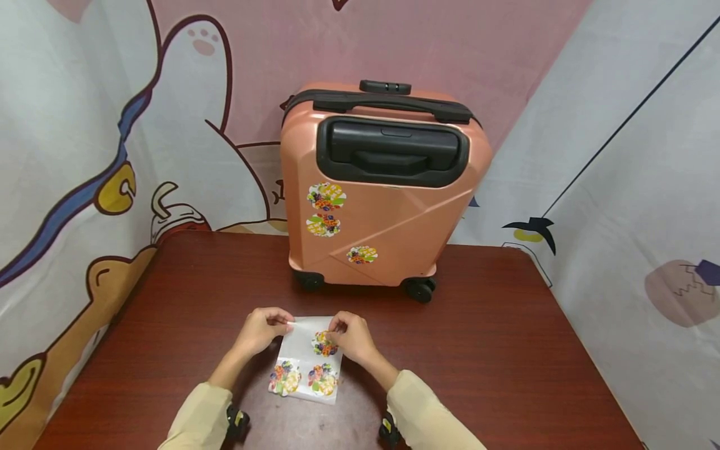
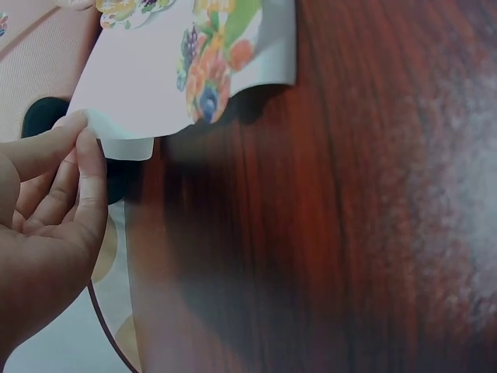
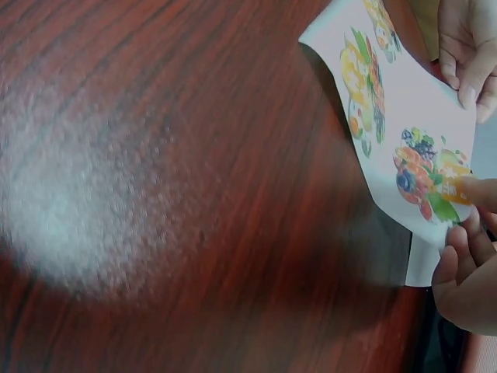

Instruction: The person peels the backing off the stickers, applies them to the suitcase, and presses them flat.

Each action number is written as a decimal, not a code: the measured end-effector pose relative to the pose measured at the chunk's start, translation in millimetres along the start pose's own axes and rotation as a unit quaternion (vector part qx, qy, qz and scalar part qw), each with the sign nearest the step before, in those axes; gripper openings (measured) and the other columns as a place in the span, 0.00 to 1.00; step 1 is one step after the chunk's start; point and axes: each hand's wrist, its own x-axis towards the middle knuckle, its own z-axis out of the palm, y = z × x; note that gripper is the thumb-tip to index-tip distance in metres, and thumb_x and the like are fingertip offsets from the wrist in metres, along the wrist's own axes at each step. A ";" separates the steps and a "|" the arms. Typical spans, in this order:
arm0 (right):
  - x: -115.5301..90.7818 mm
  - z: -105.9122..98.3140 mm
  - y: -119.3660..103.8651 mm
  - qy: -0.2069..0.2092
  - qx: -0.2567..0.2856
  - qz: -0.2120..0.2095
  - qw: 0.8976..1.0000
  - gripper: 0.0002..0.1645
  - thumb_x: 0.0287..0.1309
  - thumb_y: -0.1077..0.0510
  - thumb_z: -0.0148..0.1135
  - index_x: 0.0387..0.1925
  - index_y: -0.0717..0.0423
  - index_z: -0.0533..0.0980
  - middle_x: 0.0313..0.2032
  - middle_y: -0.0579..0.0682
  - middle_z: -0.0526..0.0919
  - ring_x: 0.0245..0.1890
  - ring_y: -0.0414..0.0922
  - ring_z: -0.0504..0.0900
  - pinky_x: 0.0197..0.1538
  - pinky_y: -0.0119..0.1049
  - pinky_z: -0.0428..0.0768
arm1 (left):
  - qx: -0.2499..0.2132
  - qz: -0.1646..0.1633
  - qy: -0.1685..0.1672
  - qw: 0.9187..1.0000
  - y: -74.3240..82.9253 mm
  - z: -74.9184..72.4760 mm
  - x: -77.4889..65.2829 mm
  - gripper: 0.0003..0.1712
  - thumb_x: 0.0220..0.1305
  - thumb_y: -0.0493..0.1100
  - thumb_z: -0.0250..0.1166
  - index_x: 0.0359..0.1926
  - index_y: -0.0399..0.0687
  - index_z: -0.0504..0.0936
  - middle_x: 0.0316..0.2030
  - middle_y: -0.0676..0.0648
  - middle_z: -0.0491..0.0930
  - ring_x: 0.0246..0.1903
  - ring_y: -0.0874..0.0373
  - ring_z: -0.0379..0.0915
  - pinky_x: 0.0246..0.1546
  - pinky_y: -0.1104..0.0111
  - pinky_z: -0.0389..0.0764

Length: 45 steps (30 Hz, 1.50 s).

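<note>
A white sticker sheet (image 1: 300, 347) with three round fruit-patterned stickers is held above the table between both hands. My left hand (image 1: 260, 331) pinches its upper left corner between thumb and fingers; the left wrist view shows that grip on the sheet (image 2: 140, 78) closely. At the upper right edge my right hand (image 1: 355, 339) pinches the sheet, its thumb over the upper right fruit sticker (image 3: 423, 171). Two more fruit stickers sit low on the sheet, a left one (image 1: 285, 379) and a right one (image 1: 323, 379). Part of the sheet's edge is folded under.
Behind the hands an orange suitcase (image 1: 388, 219) with black wheels stands upright on the brown table (image 1: 495, 350). Three fruit stickers are on its front: an upper left one (image 1: 327, 197), one below it (image 1: 323, 225), and a lower one (image 1: 362, 254). A cartoon-printed cloth (image 1: 619, 187) hangs behind.
</note>
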 end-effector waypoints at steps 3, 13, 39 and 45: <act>0.8 -2.6 0.0 -0.020 0.016 0.007 1.000 0.09 0.41 0.72 0.67 0.19 0.60 0.74 0.17 0.46 0.74 0.18 0.34 0.69 0.21 0.26 0.69 | 0.000 0.004 -0.004 1.000 -0.4 -1.1 0.8 0.06 0.48 0.29 0.67 0.30 0.37 0.82 0.25 0.46 0.81 0.25 0.58 0.75 0.23 0.73 0.73; 1.5 -13.5 -1.6 -0.086 0.067 0.030 0.994 0.08 0.45 0.70 0.66 0.20 0.62 0.74 0.17 0.51 0.75 0.09 0.40 0.69 0.12 0.31 0.71 | -0.002 -0.005 -0.013 1.000 1.2 -4.4 1.6 0.06 0.48 0.29 0.67 0.31 0.37 0.82 0.26 0.46 0.81 0.27 0.58 0.76 0.26 0.72 0.74; 3.1 -60.0 -33.6 -0.141 0.120 0.027 0.982 0.06 0.45 0.76 0.61 0.24 0.75 0.71 0.24 0.69 0.75 0.20 0.51 0.73 0.23 0.32 0.73 | 0.029 -0.011 -0.007 0.999 5.9 -18.6 1.3 0.06 0.51 0.32 0.66 0.34 0.37 0.82 0.26 0.45 0.81 0.21 0.50 0.77 0.20 0.62 0.77; 7.3 -68.3 -40.0 -0.134 0.113 0.016 0.984 0.05 0.46 0.76 0.61 0.24 0.74 0.72 0.24 0.67 0.75 0.21 0.44 0.71 0.24 0.26 0.68 | 0.001 0.023 -0.034 0.999 20.2 -11.6 9.4 0.07 0.55 0.34 0.65 0.35 0.33 0.81 0.29 0.44 0.81 0.26 0.49 0.79 0.27 0.60 0.79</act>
